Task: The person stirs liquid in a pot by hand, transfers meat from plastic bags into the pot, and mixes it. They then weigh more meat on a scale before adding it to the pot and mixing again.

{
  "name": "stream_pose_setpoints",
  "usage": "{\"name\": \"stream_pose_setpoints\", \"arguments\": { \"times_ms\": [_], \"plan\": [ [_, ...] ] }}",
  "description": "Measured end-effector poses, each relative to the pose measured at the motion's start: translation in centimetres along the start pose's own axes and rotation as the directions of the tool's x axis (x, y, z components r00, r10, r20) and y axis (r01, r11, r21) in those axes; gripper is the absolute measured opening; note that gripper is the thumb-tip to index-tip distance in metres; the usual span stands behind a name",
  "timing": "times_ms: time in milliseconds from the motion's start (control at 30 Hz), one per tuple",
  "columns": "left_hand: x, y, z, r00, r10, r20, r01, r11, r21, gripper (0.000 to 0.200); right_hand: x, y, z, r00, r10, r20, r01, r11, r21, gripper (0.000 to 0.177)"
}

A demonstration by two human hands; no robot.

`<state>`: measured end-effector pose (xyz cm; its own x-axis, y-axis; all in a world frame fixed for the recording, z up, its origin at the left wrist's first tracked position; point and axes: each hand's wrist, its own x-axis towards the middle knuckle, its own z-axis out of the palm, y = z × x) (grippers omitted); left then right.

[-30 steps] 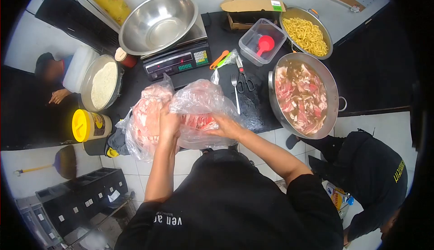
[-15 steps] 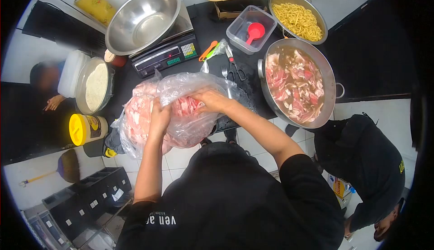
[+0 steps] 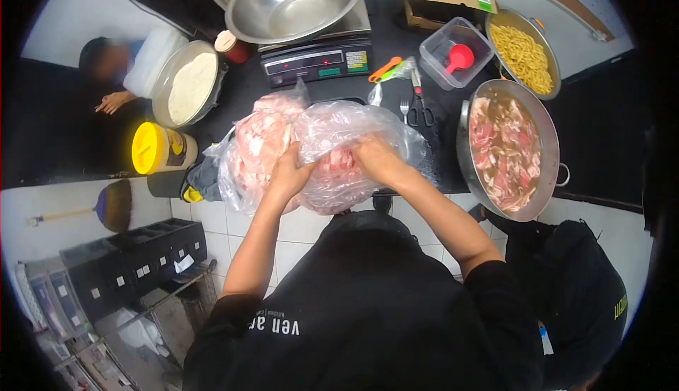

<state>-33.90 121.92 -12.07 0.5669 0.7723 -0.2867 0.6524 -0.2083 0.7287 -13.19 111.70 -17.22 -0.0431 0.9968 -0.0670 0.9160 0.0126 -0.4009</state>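
A clear plastic bag point(image 3: 332, 123) full of pale pink raw meat slices point(image 3: 263, 140) lies at the table's front edge. My left hand point(image 3: 288, 173) pinches the bag's plastic at the left of its opening, thumb pointing right. At the opening's right side, my right hand point(image 3: 380, 159) has its fingers curled at the plastic beside the redder meat inside. Its fingertips are partly hidden by the film. Behind the bag stands a digital scale point(image 3: 315, 69) with a big steel bowl point(image 3: 293, 2) on top.
Right: a large pot point(image 3: 463, 143) of sliced meat in liquid, yellow noodles point(image 3: 522, 58), a plastic tub point(image 3: 431, 55) with a red scoop point(image 3: 460, 57). Scissors point(image 3: 422, 111) and a fork point(image 3: 404, 110) lie nearby. Left: a bowl of white powder point(image 3: 191, 88), a yellow-lidded tub point(image 3: 148, 149). Co-workers point(image 3: 576, 299) point(image 3: 117, 101) are either side.
The view has swung, so the table's things appear farther right. My right hand's fingers have drawn in at the bag's opening. The right-hand co-worker's head has left view.
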Motion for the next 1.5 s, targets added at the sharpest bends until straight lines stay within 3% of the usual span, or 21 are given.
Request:
{"name": "stream_pose_setpoints", "arguments": {
  "times_ms": [67, 133, 267, 333, 400, 467, 533, 633, 667, 733, 800, 867, 1000, 1067, 1200, 1267, 1300, 1367, 1400, 1433, 1500],
  "plan": [
    [-0.4, -0.3, -0.4, 1.0, 0.003, -0.017, -0.003, 1.0, -0.029, 0.055, 0.7, -0.7, -0.5, 1.0, -0.002, 0.025, 0.0, 0.996, 0.086, 0.037],
    [-1.4, 0.3, -1.2, 0.995, -0.009, 0.099, 0.018, 0.996, -0.085, 0.057, 1.4, -1.5, -1.0, 0.984, 0.09, 0.153, -0.134, 0.942, 0.306, 0.021],
    [-3.5, 3.7, -3.8, 0.987, -0.009, 0.162, 0.023, 0.996, -0.086, 0.049, 2.1, -3.1, -0.1, 0.993, 0.107, 0.058, -0.121, 0.816, 0.565, 0.023],
    [-4.1, 3.9, -5.1, 0.992, -0.08, 0.098, 0.101, 0.968, -0.228, 0.047, 2.3, -3.5, 2.0, 0.977, 0.086, -0.198, 0.003, 0.91, 0.414, 0.026],
    [-3.4, 2.0, -5.4, 0.988, -0.152, 0.042, 0.157, 0.962, -0.221, 0.048, 2.1, -3.9, 2.6, 0.963, 0.046, -0.264, 0.052, 0.934, 0.353, 0.026],
    [-2.1, -3.0, -4.6, 0.972, -0.157, -0.173, 0.121, 0.972, -0.202, 0.052, 1.8, -4.7, 2.3, 0.945, 0.002, -0.327, 0.097, 0.953, 0.286, 0.027],
    [-1.8, -5.4, -3.5, 0.97, -0.226, -0.094, 0.2, 0.954, -0.224, 0.06, 1.8, -5.7, 2.3, 0.986, 0.102, -0.133, -0.053, 0.944, 0.327, 0.029],
    [-2.6, -5.9, -1.8, 0.901, -0.403, 0.163, 0.428, 0.758, -0.492, 0.07, 2.1, -5.8, 3.6, 0.967, 0.114, -0.23, -0.041, 0.953, 0.301, 0.028],
    [-2.9, -6.2, -1.2, 0.901, -0.399, 0.173, 0.43, 0.757, -0.491, 0.07, 2.2, -6.4, 2.8, 0.966, 0.123, -0.227, -0.051, 0.953, 0.298, 0.028],
    [-3.1, -7.0, 0.7, 0.909, -0.387, 0.156, 0.383, 0.626, -0.679, 0.075, 2.3, -7.6, 1.4, 0.99, 0.137, 0.025, -0.139, 0.975, 0.172, 0.025],
    [-3.8, -5.1, 1.2, 0.887, -0.416, 0.201, 0.431, 0.587, -0.686, 0.076, 2.5, -8.3, 2.4, 0.995, 0.087, -0.055, -0.086, 0.996, 0.025, 0.021],
    [-3.7, -6.7, 2.1, 0.913, -0.344, 0.217, 0.342, 0.362, -0.867, 0.076, 2.8, -8.6, 3.4, 0.992, 0.097, -0.077, -0.101, 0.993, -0.053, 0.023],
    [-3.1, -10.8, 5.2, 0.941, -0.29, 0.172, 0.282, 0.4, -0.872, 0.074, 3.4, -9.2, 3.1, 0.982, 0.159, -0.099, -0.157, 0.987, 0.023, 0.024],
    [-3.0, -11.4, 6.2, 0.954, -0.297, 0.026, 0.159, 0.433, -0.887, 0.072, 3.8, -9.0, 3.6, 0.983, 0.175, -0.055, -0.174, 0.985, 0.012, 0.023],
    [-3.9, -10.1, 5.7, 0.966, -0.257, 0.037, 0.143, 0.407, -0.902, 0.069, 4.0, -8.7, 4.7, 0.974, 0.216, -0.066, -0.197, 0.955, 0.223, 0.024],
    [-4.9, -9.0, 5.1, 0.92, -0.377, 0.109, 0.227, 0.284, -0.932, 0.057, 3.7, -8.9, 5.1, 0.961, 0.277, -0.015, -0.258, 0.912, 0.319, 0.025],
    [-4.9, -9.3, 5.5, 0.921, -0.372, 0.112, 0.228, 0.284, -0.931, 0.057, 3.6, -8.8, 5.8, 0.955, 0.284, -0.084, -0.239, 0.907, 0.347, 0.024],
    [-5.1, -10.4, 6.6, 0.919, -0.394, -0.016, 0.201, 0.502, -0.841, 0.053, 3.2, -9.0, 4.3, 0.943, 0.295, -0.152, -0.222, 0.902, 0.37, 0.023],
    [-5.4, -10.9, 6.9, 0.92, -0.391, -0.014, 0.199, 0.499, -0.843, 0.053, 2.6, -9.0, 2.2, 0.972, 0.228, -0.056, -0.191, 0.906, 0.378, 0.018],
    [-5.7, -10.9, 6.8, 0.931, -0.352, -0.091, 0.149, 0.596, -0.789, 0.052, 2.0, -8.8, 0.6, 0.987, 0.159, 0.04, -0.162, 0.907, 0.389, 0.015],
    [-5.7, -10.7, 6.9, 0.94, -0.302, -0.16, 0.098, 0.687, -0.72, 0.051, 1.0, -7.6, 0.8, 0.992, 0.111, -0.064, -0.071, 0.894, 0.443, 0.014]
  ]
}}
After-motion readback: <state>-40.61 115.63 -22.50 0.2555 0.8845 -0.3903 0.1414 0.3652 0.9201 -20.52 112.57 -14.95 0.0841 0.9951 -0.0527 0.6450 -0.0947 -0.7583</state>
